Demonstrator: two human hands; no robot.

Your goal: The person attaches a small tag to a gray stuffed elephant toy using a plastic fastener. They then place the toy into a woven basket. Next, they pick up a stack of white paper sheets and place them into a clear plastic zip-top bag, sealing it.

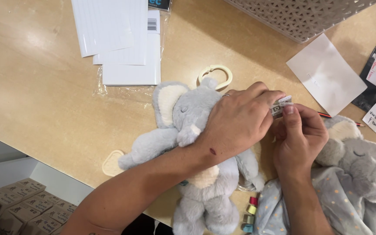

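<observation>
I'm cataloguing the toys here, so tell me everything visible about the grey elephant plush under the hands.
The grey elephant plush lies face-up on the wooden table: soft grey fur, cream inner ears and belly, a pale plastic ring at its head. The left hand presses its head; the right hand pinches a small tag beside it.

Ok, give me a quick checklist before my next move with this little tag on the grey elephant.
1. Tag pinched by both hands: ok, left hand and right hand meet on it.
2. Grey plush elephant lying flat on the wooden table: ok, under the left forearm.
3. Hanging ring free: ok, lying by the head.
4. Tag still attached to the toy: cannot tell, fingers hide it.
5. Second elephant comforter out of the way: not ok, it lies under the right wrist.
</observation>
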